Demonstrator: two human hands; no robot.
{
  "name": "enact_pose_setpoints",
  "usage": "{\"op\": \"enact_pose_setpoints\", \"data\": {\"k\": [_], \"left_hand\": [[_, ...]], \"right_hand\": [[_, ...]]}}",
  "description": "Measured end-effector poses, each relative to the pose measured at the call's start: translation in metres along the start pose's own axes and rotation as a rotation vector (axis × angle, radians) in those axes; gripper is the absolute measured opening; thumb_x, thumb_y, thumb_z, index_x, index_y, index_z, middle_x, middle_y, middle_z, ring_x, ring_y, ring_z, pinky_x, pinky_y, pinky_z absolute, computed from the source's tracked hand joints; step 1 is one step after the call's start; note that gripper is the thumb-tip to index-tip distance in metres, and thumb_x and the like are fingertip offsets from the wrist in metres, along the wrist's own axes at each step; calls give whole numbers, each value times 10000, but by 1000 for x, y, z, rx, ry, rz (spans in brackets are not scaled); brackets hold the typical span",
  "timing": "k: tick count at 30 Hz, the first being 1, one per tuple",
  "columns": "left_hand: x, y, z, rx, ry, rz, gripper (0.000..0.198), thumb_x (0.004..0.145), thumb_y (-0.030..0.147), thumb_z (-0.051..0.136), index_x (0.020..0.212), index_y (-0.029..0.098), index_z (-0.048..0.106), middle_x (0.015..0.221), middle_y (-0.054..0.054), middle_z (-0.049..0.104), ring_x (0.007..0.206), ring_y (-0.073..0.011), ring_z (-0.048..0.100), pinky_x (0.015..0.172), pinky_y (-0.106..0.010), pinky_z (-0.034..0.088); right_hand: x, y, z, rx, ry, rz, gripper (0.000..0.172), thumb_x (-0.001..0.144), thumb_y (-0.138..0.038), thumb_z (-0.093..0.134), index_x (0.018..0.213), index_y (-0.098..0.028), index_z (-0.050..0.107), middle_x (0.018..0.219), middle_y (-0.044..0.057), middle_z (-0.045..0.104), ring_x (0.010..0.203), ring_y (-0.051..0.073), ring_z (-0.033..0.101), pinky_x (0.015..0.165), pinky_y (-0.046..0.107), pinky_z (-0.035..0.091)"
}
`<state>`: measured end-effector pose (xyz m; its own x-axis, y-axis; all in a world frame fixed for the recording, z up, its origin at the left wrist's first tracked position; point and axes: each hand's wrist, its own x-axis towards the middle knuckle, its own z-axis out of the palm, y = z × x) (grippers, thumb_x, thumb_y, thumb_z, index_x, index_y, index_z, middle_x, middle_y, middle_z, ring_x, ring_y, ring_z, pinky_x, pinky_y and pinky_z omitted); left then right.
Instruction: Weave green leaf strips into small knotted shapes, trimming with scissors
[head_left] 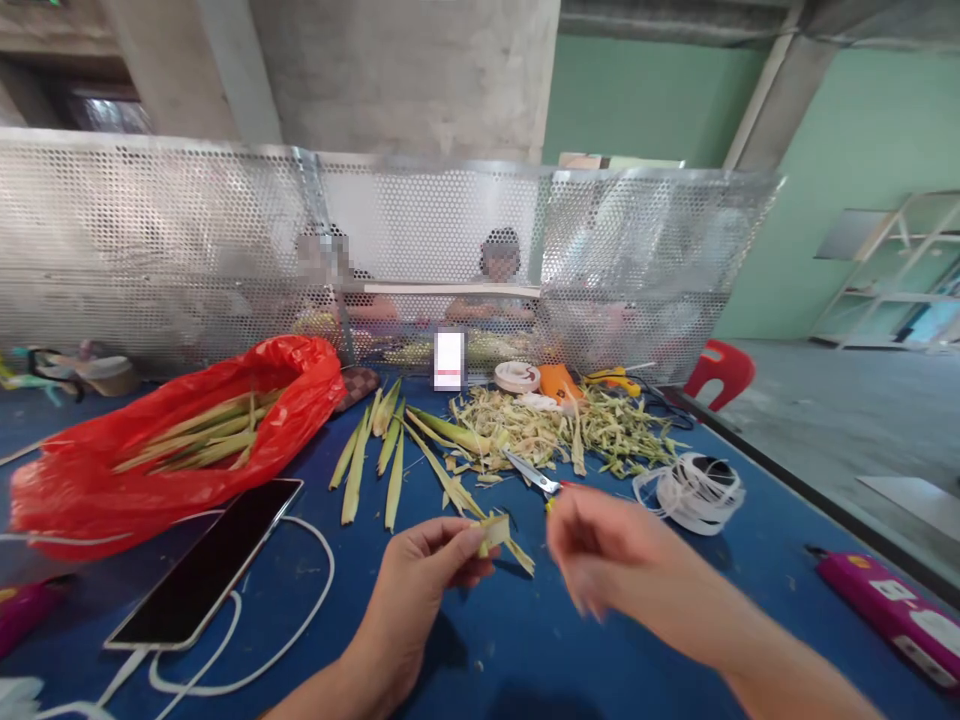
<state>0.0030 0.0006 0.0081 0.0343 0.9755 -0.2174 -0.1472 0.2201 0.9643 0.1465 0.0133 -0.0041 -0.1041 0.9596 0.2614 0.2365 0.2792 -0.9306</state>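
My left hand [439, 560] is closed, pinching a short folded piece of pale green husk [493, 534] between thumb and fingers. A ragged, narrow end of that piece hangs down to the right. Smeared by motion, my right hand [592, 545] hovers just right of it, and its fingers cannot be read. Scissors [534, 474] lie just beyond the right hand, blades towards the scraps, their handles partly hidden by it. Long husk leaves [394, 470] are spread on the blue table [300, 610]. Behind the scissors spreads a heap of shredded husk strips [525, 430].
At left are a red plastic bag [300, 370] of husk leaves and a phone [206, 570] with a white cable. A white strap roll [701, 495] and purple tool [889, 605] lie right. A perforated metal screen [435, 215] stands behind, with people beyond it.
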Motion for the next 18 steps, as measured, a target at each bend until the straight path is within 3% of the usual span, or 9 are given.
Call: {"op": "enact_pose_setpoints", "data": {"k": [6, 13, 18], "left_hand": [[2, 8, 4, 51, -37, 110, 245, 616, 385, 753, 702, 156, 739, 683, -42, 708, 657, -157, 601, 644, -234, 452], [8, 20, 19, 72, -88, 65, 247, 612, 380, 750, 694, 147, 744, 627, -40, 680, 600, -127, 561, 603, -215, 433], [19, 17, 25, 47, -73, 49, 288, 560, 405, 773, 678, 145, 734, 588, -26, 655, 533, -110, 537, 546, -209, 425]], "right_hand": [[-6, -3, -10, 70, 3, 99, 250, 699, -370, 697, 863, -187, 657, 681, 2, 651, 667, 175, 622, 552, 248, 471], [-9, -9, -15, 191, 34, 157, 100, 742, -266, 632, 788, -179, 609, 627, -16, 609, 584, 140, 578, 519, 232, 459], [-6, -11, -18, 296, 65, 226, 170, 713, -305, 657, 750, -162, 572, 618, -6, 601, 563, 149, 580, 478, 241, 463]]}}
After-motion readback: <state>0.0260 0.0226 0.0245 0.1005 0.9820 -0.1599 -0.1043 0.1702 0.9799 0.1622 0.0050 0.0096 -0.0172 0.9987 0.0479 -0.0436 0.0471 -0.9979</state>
